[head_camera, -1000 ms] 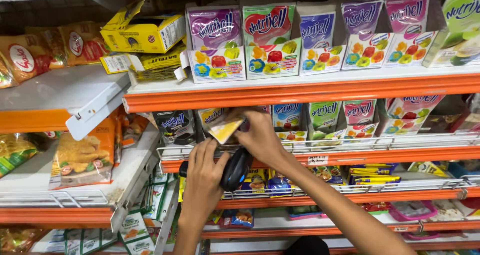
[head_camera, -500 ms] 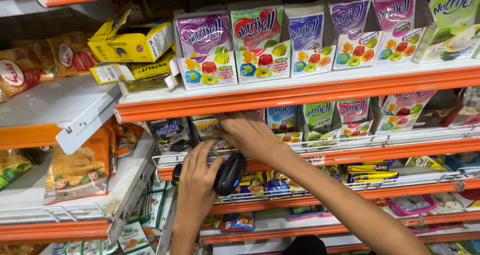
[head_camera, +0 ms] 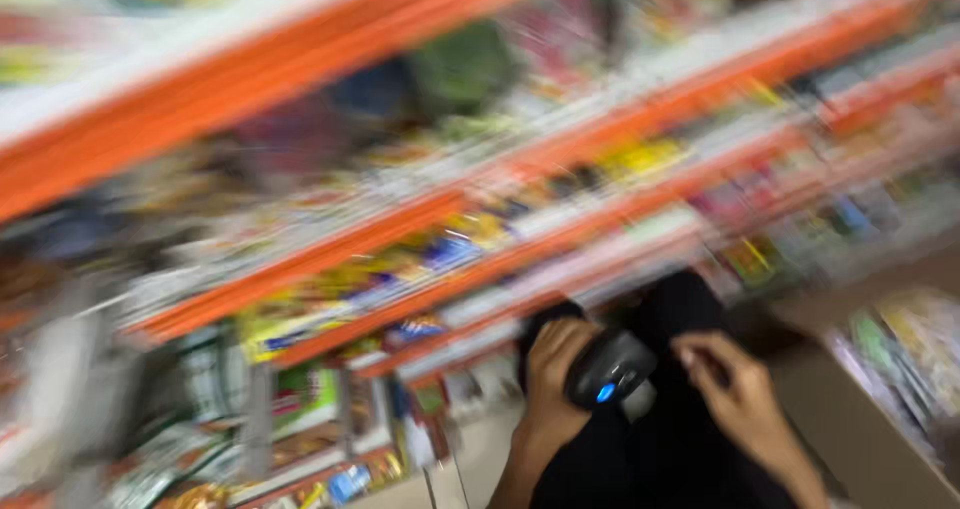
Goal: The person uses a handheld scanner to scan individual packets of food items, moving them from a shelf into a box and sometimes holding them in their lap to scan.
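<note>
The view is heavily blurred and tilted. My left hand (head_camera: 553, 381) grips a black handheld scanner (head_camera: 610, 369) with a small blue light, low in the frame over my dark trousers (head_camera: 680, 459). My right hand (head_camera: 738, 394) hovers just right of the scanner with its fingers loosely bent, and nothing shows in it. Both hands are well below the orange shelves (head_camera: 330, 249) of coloured packets.
Orange-edged shelves run diagonally across the frame, packed with blurred packets and cartons. A brown cardboard box (head_camera: 860, 429) holding packets stands at the lower right. Pale floor (head_camera: 480, 449) shows between the lowest shelf and my legs.
The camera has swung down and tilted sharply. My right hand has left the shelf packets and dropped beside the scanner. The left hand has lowered, still holding the scanner.
</note>
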